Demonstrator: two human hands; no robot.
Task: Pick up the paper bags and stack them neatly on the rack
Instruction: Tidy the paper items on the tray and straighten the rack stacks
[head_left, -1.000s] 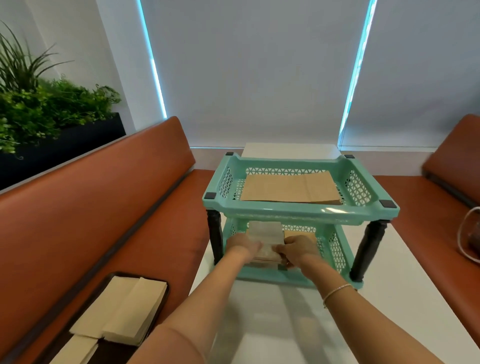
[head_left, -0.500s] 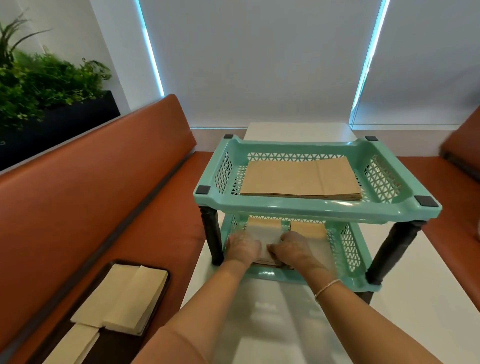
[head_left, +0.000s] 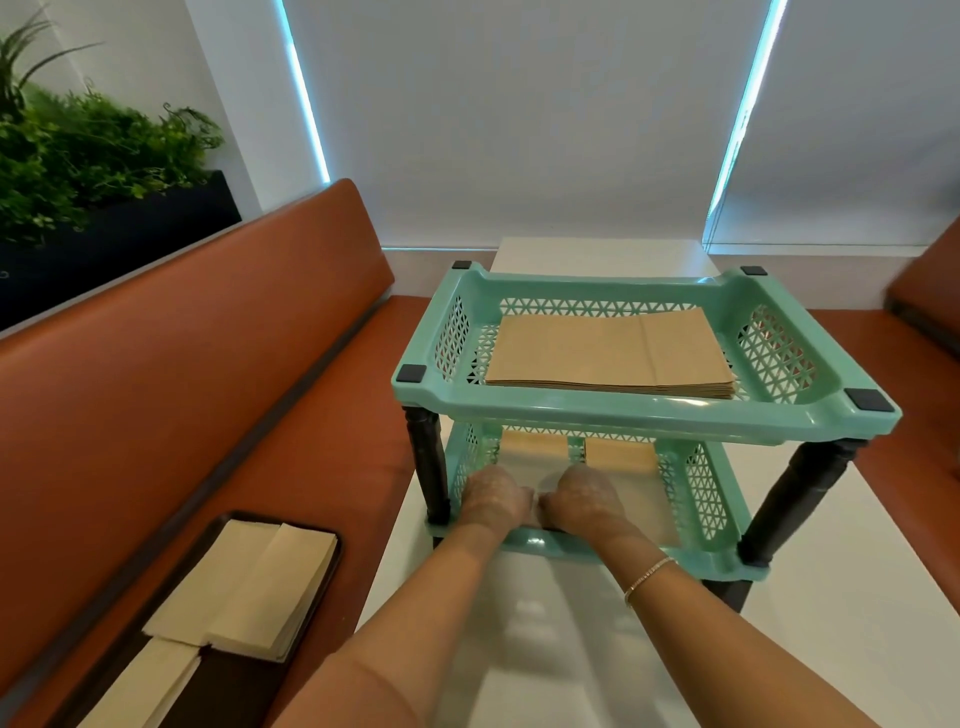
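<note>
Hands first: your left hand (head_left: 493, 499) and right hand (head_left: 587, 499) sit side by side, palms down and nearly touching, inside the near opening of the rack's lower tier (head_left: 696, 499). Both lie flat on a pale paper bag (head_left: 535, 470) there; whether any finger is curled round its edge I cannot tell, since the hands hide it. It reads as pressing and squaring, not carrying.

Just beyond your knuckles, brown bags (head_left: 621, 454) lie at the far side of that same tier. Above, the upper tier (head_left: 623, 415) holds a tidy stack of brown bags (head_left: 608, 353), edges aligned. The rack stands on a white table (head_left: 857, 597).

So you appear to be in the placing step, settling this bag on the lower shelf. Next, I judge, you slide it level with its neighbours, let go, and draw both hands out under the upper tier's near rim without dragging the bag along.

More pale bags (head_left: 249, 587) wait on the dark tray (head_left: 322, 587) on the bench seat at your near left, well apart from the rack; that is where the following reach should go.
</note>
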